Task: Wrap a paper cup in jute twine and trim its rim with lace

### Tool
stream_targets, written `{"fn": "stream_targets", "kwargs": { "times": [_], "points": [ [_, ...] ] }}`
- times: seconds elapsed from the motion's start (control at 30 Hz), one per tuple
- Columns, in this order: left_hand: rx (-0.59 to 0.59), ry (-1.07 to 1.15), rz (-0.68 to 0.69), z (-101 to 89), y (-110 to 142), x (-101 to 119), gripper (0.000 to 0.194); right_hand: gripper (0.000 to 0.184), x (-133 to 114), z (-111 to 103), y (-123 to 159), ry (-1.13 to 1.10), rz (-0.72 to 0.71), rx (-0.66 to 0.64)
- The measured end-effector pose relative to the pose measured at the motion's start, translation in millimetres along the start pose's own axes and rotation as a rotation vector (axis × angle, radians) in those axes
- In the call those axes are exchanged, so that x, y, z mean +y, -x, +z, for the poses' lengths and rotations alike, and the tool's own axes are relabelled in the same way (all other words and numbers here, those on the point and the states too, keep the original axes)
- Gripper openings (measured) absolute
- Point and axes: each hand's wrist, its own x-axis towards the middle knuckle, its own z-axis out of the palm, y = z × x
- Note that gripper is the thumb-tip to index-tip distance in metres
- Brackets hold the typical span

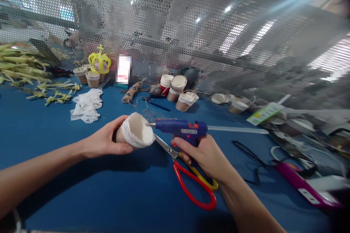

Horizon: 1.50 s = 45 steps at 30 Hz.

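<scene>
My left hand [109,139] is wrapped round a paper cup [124,134] bound in twine, with white lace about its rim. The cup is tilted, its mouth facing me and to the right. In my right hand [201,153] is a blue hot glue gun [177,127], a clear glue stick [237,129] jutting from its back. The gun's metal nozzle points left, at the cup's rim; whether they touch I cannot tell. Below the gun, partly hidden by my right hand, lie scissors [182,178] with red and yellow handles.
Behind are white lace [86,105], a twine bundle [132,93], several twine-wrapped cups [185,101] and a yellow crown [99,62]. Plant stalks [22,62] lie at far left. A purple power strip [298,182] and cables occupy the right. Perforated metal panels [164,18] close off the back.
</scene>
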Motion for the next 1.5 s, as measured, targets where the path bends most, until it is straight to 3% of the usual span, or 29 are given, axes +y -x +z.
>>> {"fn": "stream_targets", "kwargs": {
  "times": [0.2, 0.5, 0.67, 0.97, 1.23, 1.5],
  "points": [
    [-0.016, -0.016, -0.032, -1.8, -0.7, -2.4, 0.065, 0.040, -5.0, -5.3, 0.4, 0.066, 0.005, -0.078],
    [-0.238, 0.244, -0.120, 3.0, 4.5, 5.2, 0.066, 0.037, -2.7, -6.7, -0.2, 0.000, -0.018, -0.097],
    [-0.141, 0.139, -0.082, 0.1, 1.5, 1.2, 0.066, 0.033, -5.0, -8.3, 0.0, -0.033, -0.022, -0.150],
    [0.040, -0.128, 0.048, 2.9, -3.2, 3.0, 0.064, 0.030, -4.2, -0.7, -1.0, -0.504, 0.066, -0.099],
    [-0.031, 0.196, -0.154, 17.4, -12.3, -0.3, 0.068, 0.026, 2.6, 5.0, -9.3, -0.606, 0.120, -0.071],
    [-0.054, 0.260, -0.095, 28.4, -6.0, -17.7, 0.070, 0.024, 8.5, 2.5, -12.8, -0.509, 0.105, -0.117]
  ]
}}
